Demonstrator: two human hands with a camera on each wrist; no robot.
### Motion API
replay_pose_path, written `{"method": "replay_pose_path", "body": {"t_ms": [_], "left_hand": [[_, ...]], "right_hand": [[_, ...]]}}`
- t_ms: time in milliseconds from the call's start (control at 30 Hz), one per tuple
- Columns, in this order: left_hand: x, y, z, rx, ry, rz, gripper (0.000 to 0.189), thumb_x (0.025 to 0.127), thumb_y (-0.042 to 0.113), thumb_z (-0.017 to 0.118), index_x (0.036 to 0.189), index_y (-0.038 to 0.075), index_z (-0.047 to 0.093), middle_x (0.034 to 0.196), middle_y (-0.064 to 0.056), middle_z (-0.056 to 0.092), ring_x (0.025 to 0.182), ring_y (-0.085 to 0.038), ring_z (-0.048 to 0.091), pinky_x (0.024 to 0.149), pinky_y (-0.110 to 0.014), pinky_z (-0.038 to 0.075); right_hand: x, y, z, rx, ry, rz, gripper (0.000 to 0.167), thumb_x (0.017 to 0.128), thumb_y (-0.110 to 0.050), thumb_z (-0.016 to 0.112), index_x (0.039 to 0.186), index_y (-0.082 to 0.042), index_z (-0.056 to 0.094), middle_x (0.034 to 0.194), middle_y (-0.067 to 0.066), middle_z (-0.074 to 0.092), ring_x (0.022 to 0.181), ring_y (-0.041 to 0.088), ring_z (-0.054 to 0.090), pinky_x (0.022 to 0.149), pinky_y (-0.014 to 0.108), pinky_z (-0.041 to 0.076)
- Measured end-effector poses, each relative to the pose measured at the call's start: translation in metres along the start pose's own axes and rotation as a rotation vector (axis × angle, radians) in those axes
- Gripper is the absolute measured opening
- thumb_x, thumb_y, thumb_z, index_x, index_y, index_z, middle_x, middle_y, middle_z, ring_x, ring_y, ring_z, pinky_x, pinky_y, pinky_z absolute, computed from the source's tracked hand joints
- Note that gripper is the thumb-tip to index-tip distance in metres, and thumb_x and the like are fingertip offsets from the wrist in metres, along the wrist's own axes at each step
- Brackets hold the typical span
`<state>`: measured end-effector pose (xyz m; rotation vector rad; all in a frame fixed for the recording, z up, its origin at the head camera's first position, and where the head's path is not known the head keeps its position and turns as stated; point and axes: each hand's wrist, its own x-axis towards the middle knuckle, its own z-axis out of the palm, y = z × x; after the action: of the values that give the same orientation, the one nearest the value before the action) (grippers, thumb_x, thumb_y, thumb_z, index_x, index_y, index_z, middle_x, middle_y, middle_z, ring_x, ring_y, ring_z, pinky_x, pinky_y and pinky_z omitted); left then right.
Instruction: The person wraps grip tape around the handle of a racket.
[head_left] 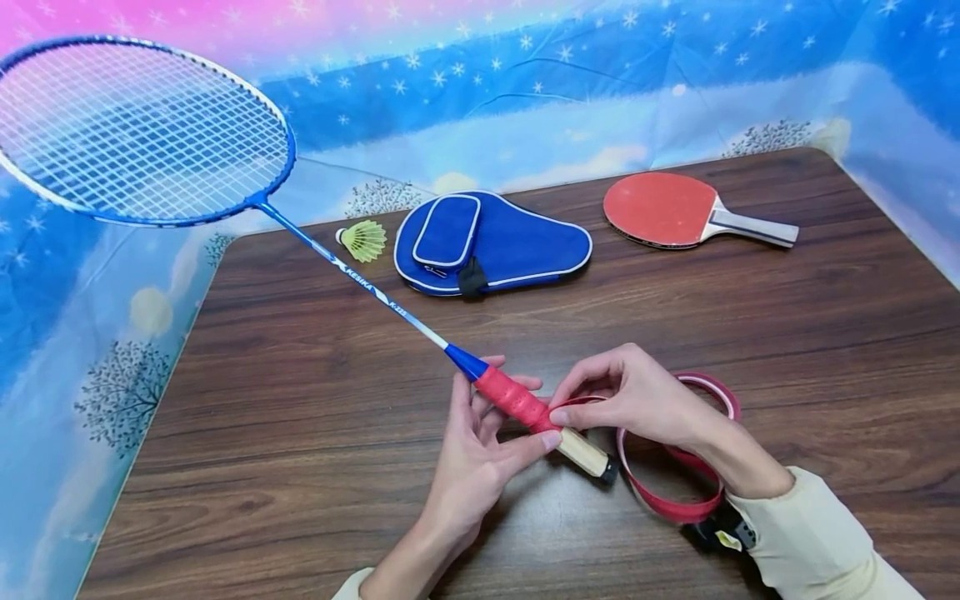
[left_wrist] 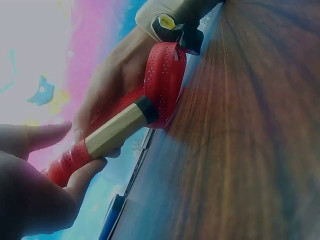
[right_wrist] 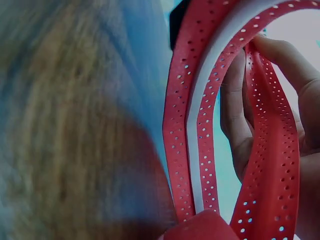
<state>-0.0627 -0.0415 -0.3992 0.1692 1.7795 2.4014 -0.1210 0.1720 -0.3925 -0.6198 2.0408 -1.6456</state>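
A blue and white badminton racket (head_left: 426, 327) slants over the table, its strung head at the upper left. My left hand (head_left: 476, 467) grips its handle, thumb on the near side and fingers behind. Red perforated grip tape (head_left: 510, 396) wraps the upper handle; bare wood (left_wrist: 115, 131) and a black end cap (left_wrist: 147, 109) show below. At the lower edge of the wrap, my right hand (head_left: 637, 400) pinches the tape between thumb and fingers. The loose tape (right_wrist: 270, 150) hangs in loops beneath the right wrist, and a pale strip runs along its inner side.
Toward the back of the brown wooden table (head_left: 300, 433) lie a yellow shuttlecock (head_left: 363, 241), a blue zipped paddle case (head_left: 517, 242) and a red table tennis paddle (head_left: 660, 208). A patterned cloth (head_left: 525, 83) hangs behind the table.
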Motion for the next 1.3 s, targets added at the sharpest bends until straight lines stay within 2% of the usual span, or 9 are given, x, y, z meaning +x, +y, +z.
{"method": "replay_pose_path", "body": {"t_ms": [133, 367, 500, 600, 733, 833, 967, 1167, 1300], "left_hand": [[0.0007, -0.0021, 0.0001, 0.028, 0.036, 0.012, 0.077, 0.078, -0.005, 0.080, 0.137, 0.022, 0.039, 0.127, -0.024, 0.053, 0.115, -0.038, 0.056, 0.088, -0.038, 0.052], [0.0007, -0.0017, -0.0003, -0.015, 0.047, 0.021, 0.079, 0.077, -0.010, 0.077, 0.140, 0.024, 0.042, 0.122, -0.028, 0.053, 0.110, -0.037, 0.058, 0.085, -0.039, 0.055], [0.0006, -0.0002, -0.0010, -0.022, 0.064, 0.021, 0.082, 0.076, -0.013, 0.077, 0.141, 0.025, 0.045, 0.122, -0.028, 0.056, 0.108, -0.037, 0.061, 0.084, -0.040, 0.056], [0.0008, -0.0007, -0.0011, -0.025, 0.054, 0.043, 0.078, 0.076, -0.015, 0.075, 0.139, 0.019, 0.044, 0.124, -0.027, 0.058, 0.108, -0.038, 0.061, 0.083, -0.040, 0.056], [0.0013, -0.0025, -0.0009, -0.039, 0.007, 0.089, 0.072, 0.078, -0.019, 0.069, 0.137, 0.010, 0.040, 0.128, -0.028, 0.054, 0.114, -0.041, 0.058, 0.085, -0.042, 0.055], [0.0015, -0.0037, -0.0004, -0.046, -0.008, 0.102, 0.071, 0.078, -0.018, 0.070, 0.136, 0.008, 0.038, 0.129, -0.029, 0.052, 0.117, -0.045, 0.055, 0.086, -0.044, 0.054], [0.0019, -0.0051, 0.0003, -0.047, 0.010, 0.104, 0.070, 0.077, -0.015, 0.074, 0.133, 0.010, 0.039, 0.127, -0.029, 0.053, 0.115, -0.045, 0.056, 0.084, -0.044, 0.055], [0.0021, -0.0043, -0.0008, -0.045, 0.023, 0.077, 0.070, 0.078, -0.013, 0.075, 0.133, 0.009, 0.038, 0.127, -0.027, 0.054, 0.117, -0.046, 0.053, 0.085, -0.042, 0.055], [0.0014, -0.0032, -0.0007, -0.056, 0.015, 0.083, 0.069, 0.079, -0.014, 0.073, 0.134, 0.009, 0.038, 0.128, -0.027, 0.054, 0.118, -0.046, 0.052, 0.086, -0.041, 0.054]], "right_hand": [[0.0009, 0.0003, 0.0005, -0.005, -0.008, -0.022, 0.014, 0.085, -0.022, 0.079, 0.096, -0.015, 0.075, 0.092, 0.007, 0.072, 0.079, 0.022, 0.061, 0.066, 0.028, 0.051], [-0.0003, -0.0027, 0.0002, -0.045, 0.019, 0.011, 0.017, 0.083, -0.029, 0.080, 0.098, -0.021, 0.076, 0.092, 0.003, 0.073, 0.081, 0.021, 0.062, 0.068, 0.029, 0.051], [-0.0012, -0.0032, -0.0005, -0.062, 0.016, 0.004, 0.015, 0.084, -0.029, 0.079, 0.098, -0.021, 0.077, 0.092, 0.002, 0.073, 0.081, 0.022, 0.062, 0.068, 0.029, 0.051], [-0.0015, -0.0028, -0.0004, -0.065, 0.013, -0.001, 0.014, 0.085, -0.028, 0.078, 0.097, -0.021, 0.077, 0.090, 0.002, 0.073, 0.079, 0.021, 0.062, 0.067, 0.029, 0.051], [-0.0012, -0.0021, 0.0004, -0.074, 0.023, 0.003, 0.013, 0.085, -0.027, 0.078, 0.096, -0.021, 0.077, 0.089, 0.001, 0.073, 0.078, 0.019, 0.061, 0.065, 0.027, 0.050], [-0.0008, -0.0022, 0.0010, -0.067, 0.030, 0.001, 0.013, 0.084, -0.026, 0.079, 0.095, -0.020, 0.077, 0.089, 0.002, 0.073, 0.077, 0.019, 0.061, 0.063, 0.027, 0.049], [-0.0009, -0.0028, 0.0008, -0.049, 0.026, 0.002, 0.013, 0.084, -0.026, 0.080, 0.095, -0.020, 0.077, 0.090, 0.003, 0.073, 0.076, 0.019, 0.061, 0.063, 0.027, 0.050], [-0.0027, -0.0050, -0.0019, -0.059, 0.011, 0.033, 0.015, 0.085, -0.029, 0.078, 0.097, -0.021, 0.077, 0.086, 0.005, 0.071, 0.069, 0.016, 0.057, 0.046, 0.034, 0.049], [-0.0030, -0.0051, -0.0023, -0.035, 0.012, 0.048, 0.016, 0.086, -0.028, 0.078, 0.099, -0.020, 0.077, 0.084, 0.007, 0.071, 0.069, 0.018, 0.058, 0.044, 0.036, 0.049]]}}
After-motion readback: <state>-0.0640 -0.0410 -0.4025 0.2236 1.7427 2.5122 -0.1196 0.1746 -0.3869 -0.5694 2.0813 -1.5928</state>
